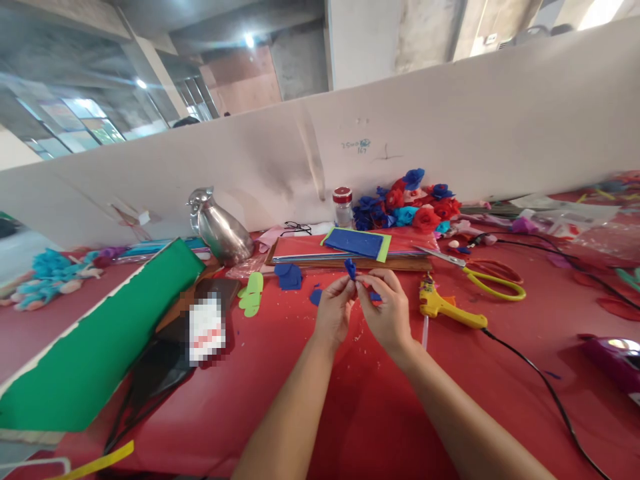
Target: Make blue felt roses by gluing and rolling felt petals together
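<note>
My left hand (336,308) pinches the base of a small blue paper flower bud (351,268) between thumb and fingers. Close beside it, my right hand (388,308) has its fingertips closed at the same base. The bud stands upright above the fingertips; its lower end is hidden by them. Left of the hands lie blue petal cut-outs (289,276) and a smaller blue piece (315,297). Another blue piece (375,297) shows partly behind my right hand. A yellow glue gun (450,309) lies to the right of my right hand.
Yellow-handled scissors (493,280) lie at the right, near the glue gun's black cable (540,380). Stacked sheets (310,248), a jar (343,207), a steel jug (220,230) and finished paper flowers (410,203) stand behind. Green templates (253,293) and a green board (110,340) are left.
</note>
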The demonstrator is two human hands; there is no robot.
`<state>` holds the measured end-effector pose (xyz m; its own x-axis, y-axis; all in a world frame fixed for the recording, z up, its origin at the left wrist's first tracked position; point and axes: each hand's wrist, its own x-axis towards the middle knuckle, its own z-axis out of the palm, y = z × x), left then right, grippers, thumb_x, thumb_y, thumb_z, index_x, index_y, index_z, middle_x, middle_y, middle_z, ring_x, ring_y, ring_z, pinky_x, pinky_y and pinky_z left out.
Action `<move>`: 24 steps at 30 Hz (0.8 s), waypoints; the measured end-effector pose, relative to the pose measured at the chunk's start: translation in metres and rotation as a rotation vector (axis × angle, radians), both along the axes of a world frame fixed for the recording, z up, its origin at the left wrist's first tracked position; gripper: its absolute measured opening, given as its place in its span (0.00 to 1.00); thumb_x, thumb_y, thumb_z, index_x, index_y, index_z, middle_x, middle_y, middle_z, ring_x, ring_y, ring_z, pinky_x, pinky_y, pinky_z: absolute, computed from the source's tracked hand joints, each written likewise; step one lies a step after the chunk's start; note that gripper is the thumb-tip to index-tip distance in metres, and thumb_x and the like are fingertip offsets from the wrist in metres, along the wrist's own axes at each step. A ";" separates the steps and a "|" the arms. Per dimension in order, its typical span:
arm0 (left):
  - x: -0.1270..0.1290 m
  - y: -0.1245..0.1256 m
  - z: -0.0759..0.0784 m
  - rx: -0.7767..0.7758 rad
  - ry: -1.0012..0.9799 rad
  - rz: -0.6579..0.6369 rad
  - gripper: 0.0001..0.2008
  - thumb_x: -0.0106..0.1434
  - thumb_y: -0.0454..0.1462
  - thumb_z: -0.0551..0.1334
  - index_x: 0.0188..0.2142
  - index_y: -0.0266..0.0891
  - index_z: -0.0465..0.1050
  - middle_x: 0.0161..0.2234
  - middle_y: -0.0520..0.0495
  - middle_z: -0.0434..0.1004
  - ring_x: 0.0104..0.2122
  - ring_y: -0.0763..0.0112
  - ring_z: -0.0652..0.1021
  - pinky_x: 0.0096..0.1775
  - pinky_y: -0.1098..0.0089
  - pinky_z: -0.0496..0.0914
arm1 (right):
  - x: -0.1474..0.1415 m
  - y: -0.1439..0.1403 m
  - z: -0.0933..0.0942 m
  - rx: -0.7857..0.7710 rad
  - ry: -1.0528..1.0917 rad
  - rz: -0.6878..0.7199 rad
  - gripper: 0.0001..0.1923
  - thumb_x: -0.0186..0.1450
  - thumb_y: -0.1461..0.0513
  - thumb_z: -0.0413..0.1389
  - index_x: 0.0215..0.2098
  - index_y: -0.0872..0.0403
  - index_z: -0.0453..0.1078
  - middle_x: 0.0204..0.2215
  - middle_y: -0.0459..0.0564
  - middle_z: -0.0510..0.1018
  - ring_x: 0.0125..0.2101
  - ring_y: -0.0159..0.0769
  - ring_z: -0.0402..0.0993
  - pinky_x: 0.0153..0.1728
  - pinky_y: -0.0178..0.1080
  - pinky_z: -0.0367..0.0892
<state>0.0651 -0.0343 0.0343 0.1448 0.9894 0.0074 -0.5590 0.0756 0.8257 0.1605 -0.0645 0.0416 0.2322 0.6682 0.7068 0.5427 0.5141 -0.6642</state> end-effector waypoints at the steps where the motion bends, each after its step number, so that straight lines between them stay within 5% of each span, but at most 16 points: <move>1: 0.000 0.000 0.000 -0.004 -0.006 0.003 0.15 0.42 0.43 0.74 0.29 0.38 0.78 0.26 0.51 0.77 0.29 0.74 0.73 0.39 0.69 0.65 | -0.001 0.000 -0.001 -0.005 -0.004 0.001 0.09 0.65 0.63 0.51 0.37 0.50 0.74 0.35 0.51 0.72 0.36 0.37 0.73 0.37 0.41 0.72; 9: -0.006 0.000 0.006 -0.041 -0.046 0.079 0.14 0.45 0.42 0.73 0.26 0.37 0.75 0.26 0.52 0.75 0.28 0.78 0.72 0.35 0.74 0.64 | 0.001 0.002 -0.001 -0.099 0.177 -0.025 0.05 0.61 0.62 0.54 0.34 0.53 0.71 0.29 0.49 0.73 0.28 0.34 0.70 0.29 0.38 0.69; 16: -0.011 0.004 0.007 -0.050 -0.067 0.117 0.14 0.46 0.42 0.73 0.25 0.37 0.71 0.28 0.53 0.73 0.28 0.78 0.71 0.36 0.73 0.66 | 0.002 0.007 -0.006 -0.368 0.165 0.187 0.13 0.61 0.54 0.54 0.32 0.54 0.74 0.27 0.50 0.78 0.23 0.33 0.68 0.24 0.36 0.64; 24: -0.019 0.012 0.008 0.005 -0.096 0.203 0.16 0.49 0.45 0.71 0.26 0.40 0.67 0.23 0.57 0.65 0.21 0.82 0.63 0.26 0.75 0.60 | 0.020 0.009 0.008 -0.219 0.471 -0.046 0.13 0.64 0.53 0.51 0.32 0.53 0.68 0.15 0.40 0.64 0.18 0.30 0.60 0.21 0.34 0.57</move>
<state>0.0462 -0.0218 0.0418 -0.0591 0.9981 0.0167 -0.6382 -0.0506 0.7682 0.1801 -0.0557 0.0498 0.5236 0.7706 0.3634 0.1778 0.3183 -0.9312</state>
